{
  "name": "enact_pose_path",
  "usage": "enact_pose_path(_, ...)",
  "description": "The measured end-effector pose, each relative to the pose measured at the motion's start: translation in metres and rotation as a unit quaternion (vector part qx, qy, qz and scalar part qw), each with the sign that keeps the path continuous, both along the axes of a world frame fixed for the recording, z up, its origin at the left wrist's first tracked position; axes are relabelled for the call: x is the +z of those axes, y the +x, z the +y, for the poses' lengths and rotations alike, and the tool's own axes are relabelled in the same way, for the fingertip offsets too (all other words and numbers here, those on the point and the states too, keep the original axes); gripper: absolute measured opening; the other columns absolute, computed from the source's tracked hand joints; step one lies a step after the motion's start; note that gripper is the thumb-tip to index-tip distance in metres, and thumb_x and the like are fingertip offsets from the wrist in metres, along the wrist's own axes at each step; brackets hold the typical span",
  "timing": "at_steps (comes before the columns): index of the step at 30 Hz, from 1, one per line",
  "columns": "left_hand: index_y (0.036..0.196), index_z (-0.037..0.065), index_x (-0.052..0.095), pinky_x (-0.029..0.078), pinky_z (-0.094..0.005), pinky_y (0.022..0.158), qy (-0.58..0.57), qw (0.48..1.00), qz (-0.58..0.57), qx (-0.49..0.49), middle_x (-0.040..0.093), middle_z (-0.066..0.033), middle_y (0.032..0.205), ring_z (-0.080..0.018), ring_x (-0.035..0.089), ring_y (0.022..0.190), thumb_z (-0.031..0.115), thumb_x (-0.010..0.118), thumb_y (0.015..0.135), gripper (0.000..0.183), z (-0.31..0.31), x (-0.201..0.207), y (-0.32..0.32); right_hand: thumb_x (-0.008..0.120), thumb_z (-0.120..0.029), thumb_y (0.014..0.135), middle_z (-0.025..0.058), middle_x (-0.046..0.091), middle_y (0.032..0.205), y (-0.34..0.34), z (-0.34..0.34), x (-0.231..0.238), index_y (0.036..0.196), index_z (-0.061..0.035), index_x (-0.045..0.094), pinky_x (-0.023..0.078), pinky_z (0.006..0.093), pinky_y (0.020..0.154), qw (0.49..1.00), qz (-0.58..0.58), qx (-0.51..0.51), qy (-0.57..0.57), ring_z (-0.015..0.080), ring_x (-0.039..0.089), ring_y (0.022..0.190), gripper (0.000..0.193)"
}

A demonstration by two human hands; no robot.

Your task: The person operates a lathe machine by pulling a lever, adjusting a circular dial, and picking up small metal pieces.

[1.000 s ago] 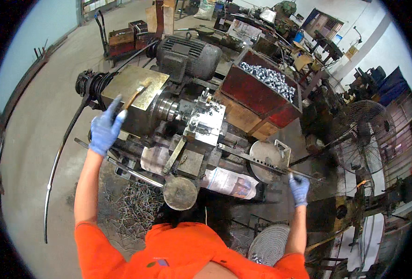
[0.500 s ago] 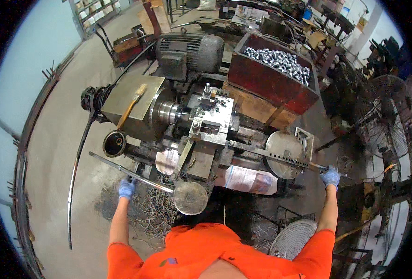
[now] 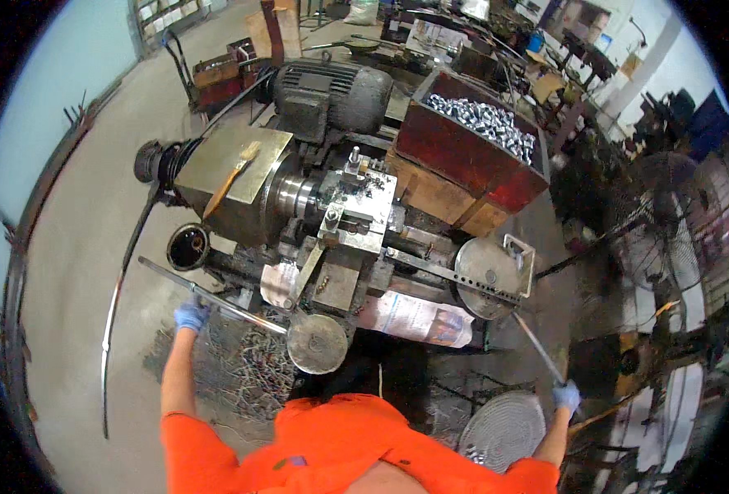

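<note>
I stand at a grimy metal lathe point(image 3: 331, 214) in an orange top and blue gloves. My left hand point(image 3: 190, 314) grips a long steel lever bar point(image 3: 216, 298) that runs along the machine's front to a round metal disc point(image 3: 317, 343). My right hand point(image 3: 567, 397) is closed on the end of a thin lever rod point(image 3: 536, 346) that slants up toward a round metal plate point(image 3: 486, 265) at the machine's right end. A wooden-handled brush point(image 3: 231, 178) lies on top of the headstock.
A red bin point(image 3: 463, 156) full of shiny metal parts stands behind the lathe beside a grey motor point(image 3: 331, 95). Metal shavings point(image 3: 249, 370) litter the floor at my feet. A round wire basket point(image 3: 503, 428) sits low right; a fan point(image 3: 669, 189) stands far right.
My left hand came down from the top of the headstock to the long lever bar. My right hand moved lower and outward along its rod.
</note>
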State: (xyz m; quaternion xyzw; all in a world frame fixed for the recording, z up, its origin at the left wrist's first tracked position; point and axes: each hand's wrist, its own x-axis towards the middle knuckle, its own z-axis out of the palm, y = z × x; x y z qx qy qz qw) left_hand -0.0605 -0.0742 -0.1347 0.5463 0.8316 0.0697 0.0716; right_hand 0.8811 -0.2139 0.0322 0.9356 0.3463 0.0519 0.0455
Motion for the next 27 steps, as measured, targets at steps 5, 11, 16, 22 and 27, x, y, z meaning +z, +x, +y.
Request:
enact_pose_path(5,0.096,0.002,0.06,0.045,-0.0293,0.046,0.247,0.855,-0.42,0.178,0.061,-0.0103,0.069,-0.0167,0.058,0.055,0.05,0.057,0.082,0.05,-0.006,0.036,-0.035,0.066,-0.038,0.068,0.0243,0.062,0.076,0.003,-0.07,-0.026,0.077,-0.0018,0.063,0.048,0.0463,0.068,0.999,-0.006,-0.011,0.036,0.0415,0.06,0.076,0.038)
enact_pose_path(11,0.076,0.001,0.052,0.043,-0.0275,0.04,0.268,0.802,-0.458,0.272,0.057,-0.0096,0.061,-0.0165,0.054,0.044,0.049,0.056,0.083,0.05,0.022,0.141,0.045,0.069,-0.039,0.061,0.0213,0.064,0.082,0.029,-0.137,-0.029,0.078,-0.0028,0.068,0.049,0.0412,0.074,0.989,0.101,-0.109,-0.012,0.0353,0.063,0.081,0.039)
enact_pose_path(16,0.061,0.003,0.05,0.044,-0.0327,0.039,0.328,0.772,-0.467,0.28,0.05,-0.0069,0.049,-0.0191,0.051,0.039,0.041,0.062,0.081,0.044,0.055,0.074,0.017,0.067,-0.037,0.069,0.0251,0.063,0.09,0.006,-0.133,-0.034,0.085,0.0028,0.064,0.048,0.0428,0.077,0.988,0.067,-0.126,-0.06,0.0364,0.061,0.09,0.043)
enact_pose_path(22,0.06,0.002,0.051,0.043,-0.0326,0.039,0.342,0.784,-0.437,0.277,0.05,-0.008,0.049,-0.0193,0.052,0.041,0.04,0.062,0.081,0.045,0.056,0.076,0.028,0.062,-0.04,0.069,0.0237,0.063,0.087,0.018,-0.159,-0.052,0.086,0.0016,0.064,0.049,0.0426,0.076,0.992,0.017,-0.118,-0.029,0.0379,0.061,0.087,0.045)
enact_pose_path(27,0.061,0.001,0.052,0.041,-0.0316,0.037,0.338,0.799,-0.422,0.263,0.052,-0.0084,0.05,-0.0188,0.052,0.041,0.04,0.061,0.081,0.045,0.05,0.087,0.032,0.062,-0.044,0.071,0.0273,0.062,0.089,0.014,-0.157,-0.054,0.082,0.0047,0.064,0.049,0.0433,0.078,0.993,0.008,-0.118,-0.029,0.0393,0.061,0.088,0.05)
